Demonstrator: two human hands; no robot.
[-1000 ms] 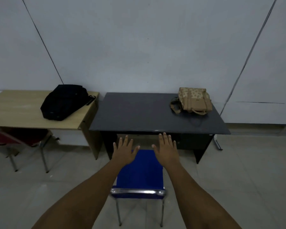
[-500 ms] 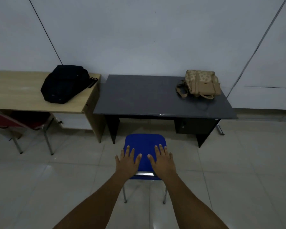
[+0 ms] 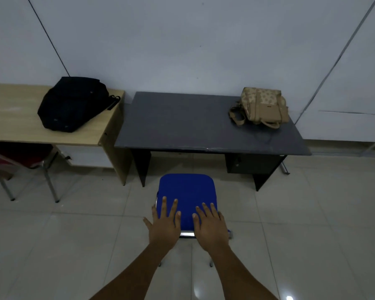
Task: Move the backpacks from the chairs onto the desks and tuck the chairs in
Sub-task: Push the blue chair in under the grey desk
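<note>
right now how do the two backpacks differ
The black backpack is plain and lies slanted on the light wooden desk; the tan backpack is patterned, looks smaller, and sits squarer on the dark grey desk. The black one lies near its desk's right end, the tan one in its desk's far right corner with straps spilling left. Both are already off the chairs and lying flat.

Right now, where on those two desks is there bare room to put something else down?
The dark desk is bare across its left and middle, up to the tan backpack at its right rear corner. The wooden desk is bare to the left of the black backpack, which crowds its right end.
</note>
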